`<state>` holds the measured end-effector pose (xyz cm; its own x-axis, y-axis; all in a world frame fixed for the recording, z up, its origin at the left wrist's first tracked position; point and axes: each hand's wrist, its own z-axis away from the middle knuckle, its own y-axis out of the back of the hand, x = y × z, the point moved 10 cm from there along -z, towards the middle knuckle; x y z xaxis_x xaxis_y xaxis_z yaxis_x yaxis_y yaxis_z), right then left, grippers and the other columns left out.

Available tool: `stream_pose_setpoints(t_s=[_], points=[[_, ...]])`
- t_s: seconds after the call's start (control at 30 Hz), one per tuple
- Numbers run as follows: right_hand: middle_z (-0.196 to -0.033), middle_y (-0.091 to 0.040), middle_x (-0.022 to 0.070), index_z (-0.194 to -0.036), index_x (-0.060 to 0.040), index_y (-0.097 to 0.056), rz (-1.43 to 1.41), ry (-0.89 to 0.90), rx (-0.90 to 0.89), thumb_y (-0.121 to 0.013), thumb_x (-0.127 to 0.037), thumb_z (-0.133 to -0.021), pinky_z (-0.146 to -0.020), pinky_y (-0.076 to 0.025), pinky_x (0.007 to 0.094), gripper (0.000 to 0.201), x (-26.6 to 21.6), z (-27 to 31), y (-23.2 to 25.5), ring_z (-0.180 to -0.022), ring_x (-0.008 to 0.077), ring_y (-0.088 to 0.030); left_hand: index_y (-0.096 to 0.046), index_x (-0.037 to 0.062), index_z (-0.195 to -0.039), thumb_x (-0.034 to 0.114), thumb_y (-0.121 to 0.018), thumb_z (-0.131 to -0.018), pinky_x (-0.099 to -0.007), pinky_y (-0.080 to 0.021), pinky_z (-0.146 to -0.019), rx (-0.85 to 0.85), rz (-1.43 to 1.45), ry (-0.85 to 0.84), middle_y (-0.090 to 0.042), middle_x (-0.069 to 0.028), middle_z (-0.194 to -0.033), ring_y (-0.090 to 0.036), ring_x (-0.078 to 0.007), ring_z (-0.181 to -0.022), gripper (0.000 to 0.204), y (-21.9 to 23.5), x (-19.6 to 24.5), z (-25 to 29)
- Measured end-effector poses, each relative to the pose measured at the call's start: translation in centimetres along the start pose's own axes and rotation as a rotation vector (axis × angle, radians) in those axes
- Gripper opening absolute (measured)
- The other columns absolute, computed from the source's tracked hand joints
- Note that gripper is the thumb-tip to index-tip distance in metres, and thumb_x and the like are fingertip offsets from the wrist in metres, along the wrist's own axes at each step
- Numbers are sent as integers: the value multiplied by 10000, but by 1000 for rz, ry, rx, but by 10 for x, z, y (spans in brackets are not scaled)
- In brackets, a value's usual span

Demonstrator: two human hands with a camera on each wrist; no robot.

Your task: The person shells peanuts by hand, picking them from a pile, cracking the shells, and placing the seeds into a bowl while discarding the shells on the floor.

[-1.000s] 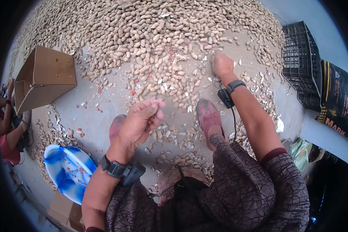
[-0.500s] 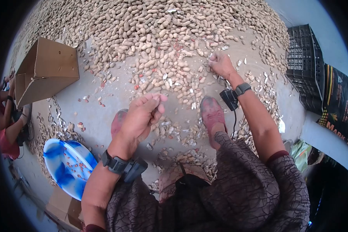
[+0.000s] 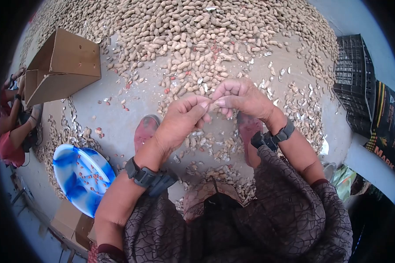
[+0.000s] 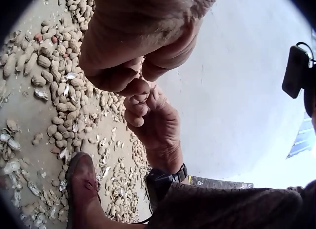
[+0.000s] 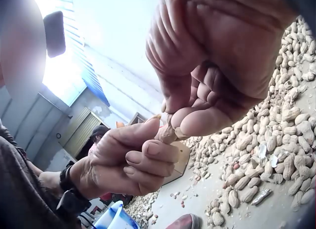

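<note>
On grey floor, basin of kernels

This looks like a farm shed or storehouse: unshelled peanuts lie heaped across a grey floor, a black plastic crate and a printed sack stand beside a pale wall, and blue corrugated sheeting shows at upper left in the right wrist view.

We see smooth, glossy plastic in the basin at left, matt cardboard in the box beyond it, and hard plastic in the crate at right. The held peanut looks rough and dry; we have matt cloth trousers near.
</note>
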<state>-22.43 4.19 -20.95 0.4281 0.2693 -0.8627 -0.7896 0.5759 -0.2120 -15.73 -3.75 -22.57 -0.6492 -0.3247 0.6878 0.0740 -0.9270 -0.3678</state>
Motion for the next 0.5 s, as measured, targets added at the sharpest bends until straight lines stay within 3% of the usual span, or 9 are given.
stream_pose_setpoints(t_s=[0.1, 0.27, 0.37, 0.5], points=[[-749, -583, 17, -870, -2, -585, -11, 23, 5, -586, -96, -791, -558, -457, 196, 122, -1, 1, -1, -640, 72, -546, -545, 71, -1022, 231, -482, -889, -157, -306, -476, -65, -23, 18, -567, 4, -741, -418, -26, -563, 217, -7, 1, 2], [-764, -580, 11, -876, -7, -582, 25, 98, 57, -586, -92, -788, -563, -443, 193, 122, -10, 3, -7, -636, 62, -531, -502, 51, -1056, 194, -501, -874, -145, -295, -477, -277, 259, 16, -575, -40, -848, -397, -24, -566, 231, -25, 1, 8], [-759, -577, -6, -878, -23, -585, 63, 166, 122, -612, -133, -781, -607, -436, 192, 150, -20, 5, -2, -690, 45, -518, -497, 28, -1077, 175, -510, -864, -144, -283, -477, -290, 254, -38, -570, -41, -863, -363, -20, -556, 258, -28, 8, 9], [-881, -590, 32, -1024, 5, -531, -103, 92, 64, -608, -155, -781, -655, -449, 204, 300, -23, 10, -15, -751, 66, -541, -538, 39, -1036, 141, -505, -853, -149, -281, -460, -301, 236, -96, -574, -6, -824, -369, -8, -561, 212, -36, 21, 12]])
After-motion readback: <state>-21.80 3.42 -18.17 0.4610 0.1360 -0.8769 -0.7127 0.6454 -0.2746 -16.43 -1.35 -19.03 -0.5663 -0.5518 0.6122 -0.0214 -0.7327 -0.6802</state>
